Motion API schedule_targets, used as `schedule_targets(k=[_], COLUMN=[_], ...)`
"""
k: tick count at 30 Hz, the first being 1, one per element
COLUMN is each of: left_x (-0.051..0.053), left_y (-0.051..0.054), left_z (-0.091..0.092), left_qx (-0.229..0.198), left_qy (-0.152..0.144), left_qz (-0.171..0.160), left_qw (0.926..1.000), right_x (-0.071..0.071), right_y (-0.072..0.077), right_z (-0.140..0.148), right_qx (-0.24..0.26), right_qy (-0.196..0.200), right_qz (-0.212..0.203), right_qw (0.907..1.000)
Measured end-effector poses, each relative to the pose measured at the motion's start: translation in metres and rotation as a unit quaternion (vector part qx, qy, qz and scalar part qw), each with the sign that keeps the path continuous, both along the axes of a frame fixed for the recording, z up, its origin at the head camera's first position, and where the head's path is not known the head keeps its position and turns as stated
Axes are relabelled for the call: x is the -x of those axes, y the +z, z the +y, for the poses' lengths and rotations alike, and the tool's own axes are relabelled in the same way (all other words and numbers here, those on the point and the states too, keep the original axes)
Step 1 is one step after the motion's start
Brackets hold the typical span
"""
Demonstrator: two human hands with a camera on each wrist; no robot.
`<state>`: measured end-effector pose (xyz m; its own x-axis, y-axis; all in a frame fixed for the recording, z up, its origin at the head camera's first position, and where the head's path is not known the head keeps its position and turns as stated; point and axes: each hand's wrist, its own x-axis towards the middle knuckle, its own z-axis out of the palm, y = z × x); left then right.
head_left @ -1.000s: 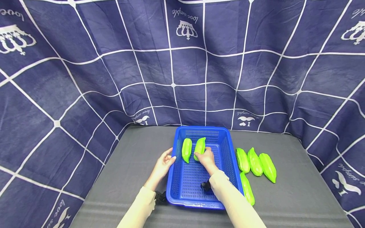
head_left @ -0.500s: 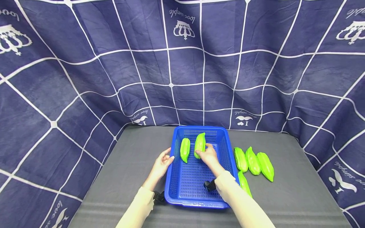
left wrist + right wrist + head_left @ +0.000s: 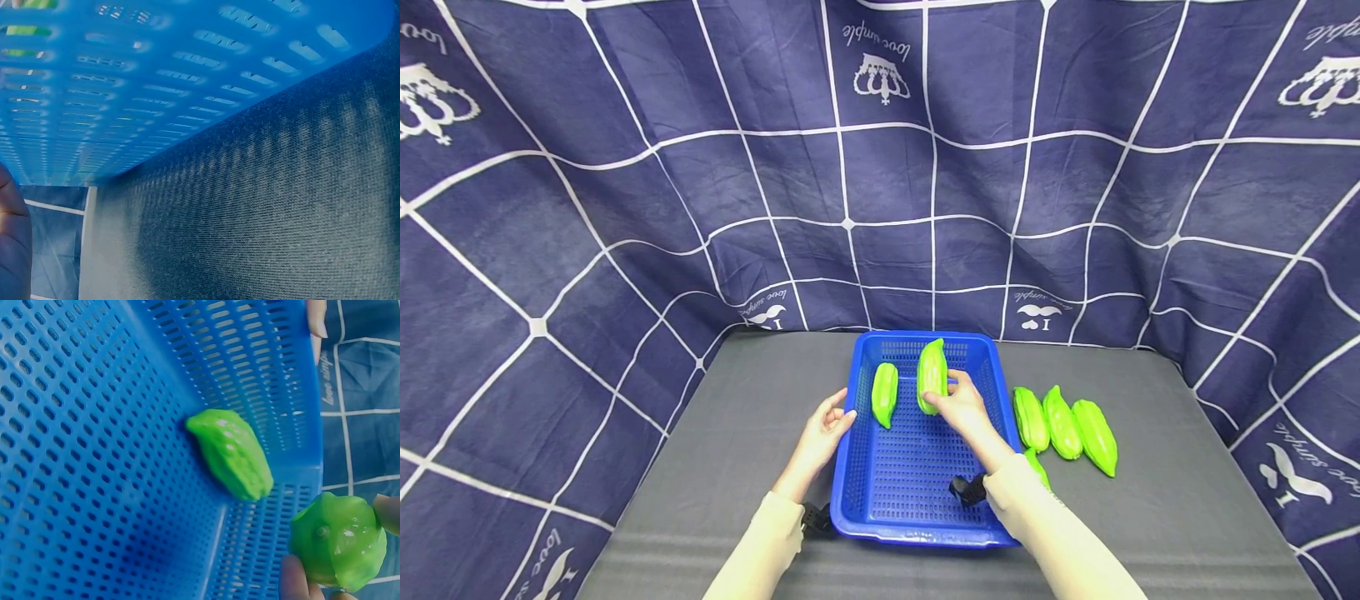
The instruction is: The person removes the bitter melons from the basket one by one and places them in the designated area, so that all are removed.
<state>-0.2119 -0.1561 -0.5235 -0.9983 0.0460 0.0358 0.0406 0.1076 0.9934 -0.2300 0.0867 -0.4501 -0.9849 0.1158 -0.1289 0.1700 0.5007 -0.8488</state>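
Note:
My right hand (image 3: 962, 407) grips a bright green bitter melon (image 3: 932, 371) between thumb and fingers, raised over the far part of a blue plastic basket (image 3: 917, 533). In the right wrist view, the end of the held bitter melon (image 3: 340, 540) faces the camera, with fingertips on both sides. A second bitter melon (image 3: 885, 393) lies on the basket floor along the left wall. My left hand (image 3: 822, 433) holds the basket's left rim, thumb on top. The left wrist view shows the perforated basket wall (image 3: 187, 75) and part of a finger (image 3: 12, 244).
Right of the basket, several bitter melons (image 3: 1063, 425) lie on the grey tabletop (image 3: 1187, 500). One of them is partly hidden by the right sleeve (image 3: 1052, 517). A dark blue checked cloth (image 3: 775, 183) hangs behind and at the sides.
My right hand has raised the bitter melon from near the basket floor and moved slightly right with it. The left hand keeps its place at the rim. The head view has shifted slightly.

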Motion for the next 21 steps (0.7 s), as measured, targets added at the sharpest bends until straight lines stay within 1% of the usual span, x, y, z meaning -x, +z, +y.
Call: schedule_targets(k=[6, 9, 12, 17, 21], left_x=[0.0, 0.0, 0.001, 0.0, 0.0], left_y=[-0.001, -0.002, -0.003, -0.003, -0.002], left_z=[0.0, 0.0, 0.0, 0.0, 0.0], left_qx=[0.004, 0.003, -0.002, -0.001, -0.007], left_qy=[0.0, 0.002, 0.003, 0.001, 0.0], left_qz=[0.006, 0.002, -0.001, 0.006, 0.006], left_qw=[1.0, 1.0, 1.0, 1.0, 1.0], right_x=[-0.006, -0.01, -0.015, -0.023, -0.03], right_y=[0.007, 0.009, 0.013, 0.02, 0.024], right_z=[0.014, 0.024, 0.036, 0.059, 0.078], right_qx=[0.017, 0.027, 0.042, 0.068, 0.065], right_qy=[0.003, 0.004, 0.007, 0.007, 0.006], right_qz=[0.011, 0.013, 0.008, 0.004, 0.003], right_qw=[0.9998, 0.9995, 0.9991, 0.9976, 0.9979])
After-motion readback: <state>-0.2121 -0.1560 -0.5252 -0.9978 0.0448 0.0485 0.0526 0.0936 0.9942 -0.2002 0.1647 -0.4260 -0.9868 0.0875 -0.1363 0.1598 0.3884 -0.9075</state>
